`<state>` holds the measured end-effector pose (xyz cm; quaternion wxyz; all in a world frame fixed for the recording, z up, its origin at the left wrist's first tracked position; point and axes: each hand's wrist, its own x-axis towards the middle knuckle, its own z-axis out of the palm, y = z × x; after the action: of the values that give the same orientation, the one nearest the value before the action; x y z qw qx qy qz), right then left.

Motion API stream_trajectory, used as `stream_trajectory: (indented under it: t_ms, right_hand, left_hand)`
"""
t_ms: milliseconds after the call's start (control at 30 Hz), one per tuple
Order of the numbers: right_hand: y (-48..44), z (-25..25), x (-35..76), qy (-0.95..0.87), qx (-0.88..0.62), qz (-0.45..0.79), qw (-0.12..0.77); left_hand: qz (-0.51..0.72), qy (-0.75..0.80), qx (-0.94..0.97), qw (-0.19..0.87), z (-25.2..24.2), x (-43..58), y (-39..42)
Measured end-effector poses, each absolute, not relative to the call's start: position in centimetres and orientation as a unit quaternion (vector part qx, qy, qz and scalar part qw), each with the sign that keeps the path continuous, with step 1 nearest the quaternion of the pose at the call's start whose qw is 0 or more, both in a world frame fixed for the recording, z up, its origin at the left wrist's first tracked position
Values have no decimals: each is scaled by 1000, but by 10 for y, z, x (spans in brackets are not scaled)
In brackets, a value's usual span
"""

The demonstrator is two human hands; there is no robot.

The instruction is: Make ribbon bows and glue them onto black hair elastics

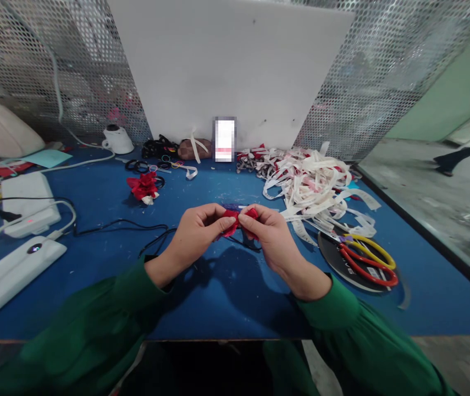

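Observation:
Above the middle of the blue table, both hands pinch a small piece of red fabric (231,224). My left hand (195,234) closes its thumb and fingers on the left side of the fabric. The right part is gripped by my right hand (274,236), its thumb pressed on top. A black cord or band passes just below the fingers; whether it joins the fabric is hidden. To the left lies a red fabric flower (143,186) with a black band beside it.
Red-and-yellow-handled scissors (369,263) rest on a round black disc (329,258) at right. Behind them is a pile of white ribbon strips (311,176). A phone (225,140) stands against a white board (235,71). A power bank (20,278) and cables lie left.

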<state>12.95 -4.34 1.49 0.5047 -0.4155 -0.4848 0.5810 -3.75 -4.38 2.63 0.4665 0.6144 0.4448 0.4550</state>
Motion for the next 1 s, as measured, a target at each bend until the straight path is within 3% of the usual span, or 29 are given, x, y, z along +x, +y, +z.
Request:
stream_trajectory:
  t_ms: [1000]
  right_hand:
    - [-43, 16, 129, -458, -397, 579, 545]
  left_hand:
    - [488, 432, 561, 511, 24, -39, -43]
